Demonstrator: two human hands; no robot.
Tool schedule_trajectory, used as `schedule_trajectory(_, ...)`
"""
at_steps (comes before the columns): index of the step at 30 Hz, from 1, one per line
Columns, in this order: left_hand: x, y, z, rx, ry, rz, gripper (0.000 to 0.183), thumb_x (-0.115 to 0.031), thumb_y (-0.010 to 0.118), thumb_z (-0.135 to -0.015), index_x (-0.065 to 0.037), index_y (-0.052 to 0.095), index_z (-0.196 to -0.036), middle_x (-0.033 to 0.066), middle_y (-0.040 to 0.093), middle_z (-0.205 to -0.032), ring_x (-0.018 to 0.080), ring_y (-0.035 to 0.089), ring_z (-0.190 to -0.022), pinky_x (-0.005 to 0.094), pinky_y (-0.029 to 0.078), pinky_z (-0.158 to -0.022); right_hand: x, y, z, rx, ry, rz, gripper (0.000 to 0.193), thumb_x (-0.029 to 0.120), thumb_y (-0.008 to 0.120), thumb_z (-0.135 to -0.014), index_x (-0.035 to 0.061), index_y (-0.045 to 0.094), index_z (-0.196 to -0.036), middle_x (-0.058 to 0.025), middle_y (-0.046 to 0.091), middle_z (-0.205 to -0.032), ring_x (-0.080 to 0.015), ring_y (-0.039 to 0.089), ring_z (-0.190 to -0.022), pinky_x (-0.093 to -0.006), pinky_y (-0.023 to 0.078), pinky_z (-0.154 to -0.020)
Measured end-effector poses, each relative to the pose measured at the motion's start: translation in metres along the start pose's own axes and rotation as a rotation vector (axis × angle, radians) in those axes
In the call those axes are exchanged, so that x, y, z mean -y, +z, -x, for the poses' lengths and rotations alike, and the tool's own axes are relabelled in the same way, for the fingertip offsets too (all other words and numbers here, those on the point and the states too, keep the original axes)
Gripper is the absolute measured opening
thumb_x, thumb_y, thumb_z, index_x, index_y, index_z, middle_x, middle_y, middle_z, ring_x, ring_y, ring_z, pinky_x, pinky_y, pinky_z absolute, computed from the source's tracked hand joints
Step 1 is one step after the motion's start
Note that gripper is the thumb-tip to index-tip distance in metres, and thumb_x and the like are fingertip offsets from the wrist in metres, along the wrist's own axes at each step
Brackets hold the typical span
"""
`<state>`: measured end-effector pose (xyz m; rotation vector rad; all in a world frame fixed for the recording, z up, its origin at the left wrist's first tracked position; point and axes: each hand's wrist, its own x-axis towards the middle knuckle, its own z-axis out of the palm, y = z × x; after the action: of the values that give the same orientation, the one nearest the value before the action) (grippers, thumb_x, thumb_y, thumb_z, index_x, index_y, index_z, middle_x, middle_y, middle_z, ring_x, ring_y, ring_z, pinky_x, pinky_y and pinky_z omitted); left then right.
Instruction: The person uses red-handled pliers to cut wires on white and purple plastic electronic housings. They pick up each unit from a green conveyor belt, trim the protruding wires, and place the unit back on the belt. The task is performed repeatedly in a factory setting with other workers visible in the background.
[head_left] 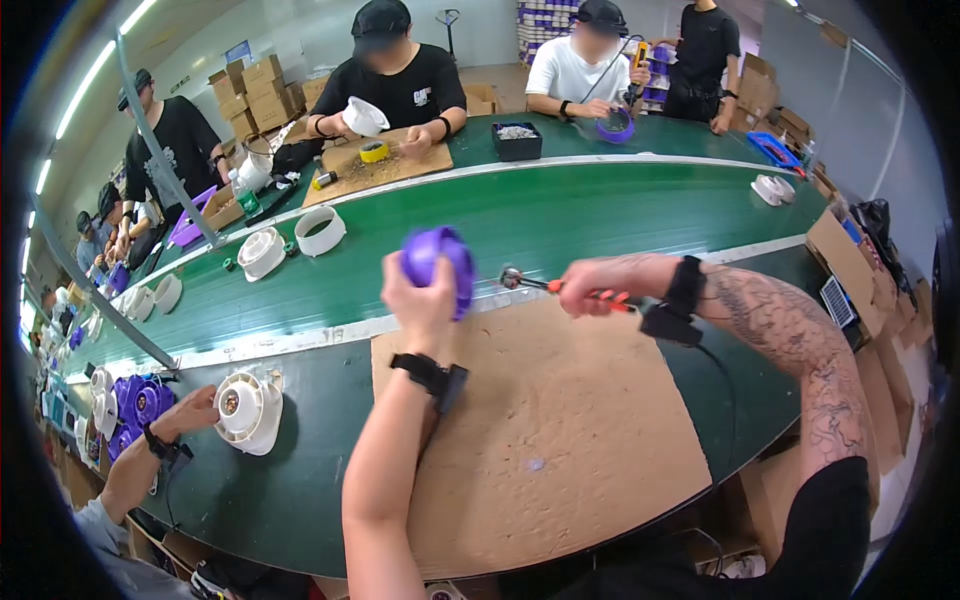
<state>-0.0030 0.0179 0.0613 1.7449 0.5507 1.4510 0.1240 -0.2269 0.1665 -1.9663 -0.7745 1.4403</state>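
My left hand (420, 305) is closed around a purple round plastic housing (438, 268), raised above the near edge of the green conveyor belt. Some motion blur softens the hand and the housing. To the right of it, my right hand (597, 287) grips a hand tool with a red-and-black handle (553, 286). The tool's rounded metal head (511, 278) points left toward the housing, with a gap between them. Blur hides the tool's exact kind. Below both hands lies a brown cardboard sheet (560, 430) on the dark green table.
At left, a co-worker's hand (192, 411) touches a white housing (250, 412). White rings (320, 231) and housings sit on the belt (420, 215). Across it, people work beside a black bin (516, 142). Cardboard boxes (845, 262) stand at right. A cable hangs from my right wristband.
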Motion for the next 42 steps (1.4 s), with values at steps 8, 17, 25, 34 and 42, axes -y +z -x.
schedule_trajectory(8,0.105,-0.006,-0.026,-0.027,-0.49,0.017,0.061,-0.049,0.076,-0.094,0.007,0.069,-0.117,0.0129,0.074,-0.107,0.0234,0.069,-0.097,0.0392,0.055,-0.091,-0.056,0.005,0.012,0.102,-0.186,0.018,0.018,0.023,0.069,-0.078,0.0122,0.055,-0.076,0.0066,0.044,-0.065,-0.0053,0.041,-0.055,-0.0263,0.03,-0.049)
schedule_trajectory(17,0.103,-0.042,-0.041,0.181,-0.398,-0.586,0.11,-0.085,0.052,-0.09,0.008,0.05,-0.148,0.0344,0.068,-0.13,0.0477,0.068,-0.118,0.0493,0.051,-0.106,-0.096,0.045,-0.042,0.547,-0.285,-0.81,0.037,0.011,0.061,-0.078,0.0003,0.061,-0.114,-0.0051,0.059,-0.092,-0.0142,0.051,-0.077,-0.03,0.043,-0.073)
schedule_trajectory(25,0.08,-0.004,-0.018,0.658,-0.231,-0.116,0.051,-0.043,0.076,-0.097,0.0,0.068,-0.123,0.0053,0.076,-0.096,0.0131,0.07,-0.077,0.0286,0.054,-0.067,-0.128,0.024,-0.058,0.757,-0.413,-0.897,0.059,0.031,0.067,-0.06,0.0014,0.058,-0.11,-0.0034,0.049,-0.085,-0.0174,0.044,-0.073,-0.0331,0.035,-0.074)
schedule_trajectory(34,-0.017,0.021,0.053,1.029,-0.78,0.664,0.021,-0.012,0.064,-0.107,-0.002,0.066,-0.125,0.0,0.069,-0.108,0.0071,0.059,-0.082,0.0251,0.05,-0.072,-0.137,0.02,-0.068,0.858,-0.376,-0.975,0.054,0.03,0.067,-0.069,-0.0019,0.059,-0.112,-0.0065,0.055,-0.087,-0.0193,0.049,-0.076,-0.0356,0.041,-0.078)
schedule_trajectory(42,0.033,0.037,0.001,0.853,-0.458,-0.052,0.031,-0.019,0.081,-0.095,0.0,0.07,-0.116,-0.0032,0.066,-0.08,0.0056,0.059,-0.066,0.0237,0.049,-0.059,-0.143,0.017,-0.075,0.946,-0.341,-1.034,0.036,0.03,0.059,-0.082,0.002,0.063,-0.104,-0.0054,0.06,-0.084,-0.0183,0.053,-0.071,-0.0333,0.047,-0.078)
